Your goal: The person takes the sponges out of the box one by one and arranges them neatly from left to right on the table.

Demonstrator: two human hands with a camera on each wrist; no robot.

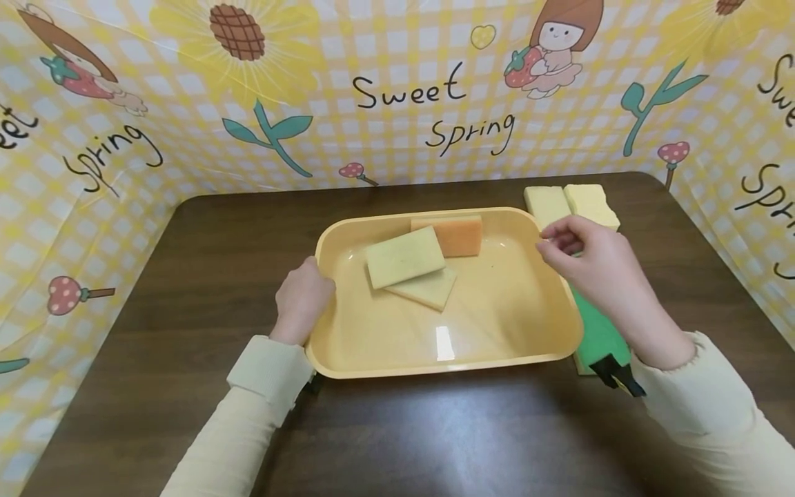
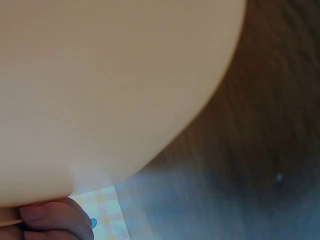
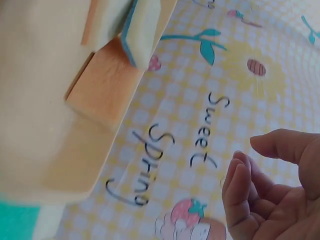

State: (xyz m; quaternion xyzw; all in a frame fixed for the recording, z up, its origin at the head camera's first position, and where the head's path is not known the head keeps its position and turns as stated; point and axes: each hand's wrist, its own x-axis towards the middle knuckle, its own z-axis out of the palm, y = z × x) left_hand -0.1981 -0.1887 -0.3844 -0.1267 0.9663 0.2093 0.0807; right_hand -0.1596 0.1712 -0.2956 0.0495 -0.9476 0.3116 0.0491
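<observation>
My left hand (image 1: pixel 302 297) grips the left rim of a yellow plastic tray (image 1: pixel 484 317), its fingers (image 2: pixel 60 220) curled at the edge in the left wrist view. Inside the tray, one pale yellow sponge (image 1: pixel 406 257) overlaps another pale sponge (image 1: pixel 428 290). An orange sponge (image 1: pixel 462 237) leans by the far wall. Near the tray's upper right corner is my right hand (image 1: pixel 590 259), fingers bent loosely. The right wrist view shows that hand (image 3: pixel 275 195) holding nothing, with a gap between thumb and fingers and apart from the tray.
Two pale yellow sponge blocks (image 1: pixel 546 205) lie behind the right hand on the brown wooden table (image 1: pixel 236 241). A green flat piece (image 1: pixel 599 331) lies right of the tray, partly hidden by it and the right arm. Patterned cloth (image 1: pixel 397 138) stands around the table.
</observation>
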